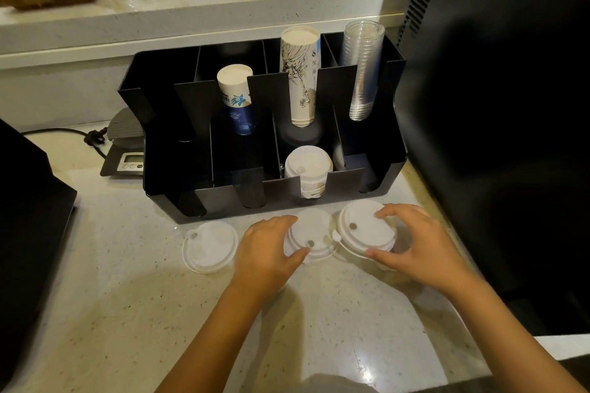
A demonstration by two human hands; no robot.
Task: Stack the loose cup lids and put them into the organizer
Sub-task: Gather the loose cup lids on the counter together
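Three white cup lids lie on the pale counter in front of the black organizer (pixel 223 191). The left lid (pixel 209 247) lies alone, untouched. My left hand (pixel 269 249) curls around the middle lid (pixel 311 234), thumb and fingers on its rim. My right hand (pixel 415 242) grips the right lid (pixel 364 228), thumb at its near edge and fingers at its far edge; whether it is lifted I cannot tell. A stack of white lids (pixel 308 169) sits in a front compartment of the organizer.
The organizer's back slots hold a blue-printed paper cup stack (pixel 236 96), a tall white paper cup stack (pixel 300 73) and clear plastic cups (pixel 362 70). A small scale (pixel 126 156) sits at its left. Dark machines (pixel 498 105) flank both sides.
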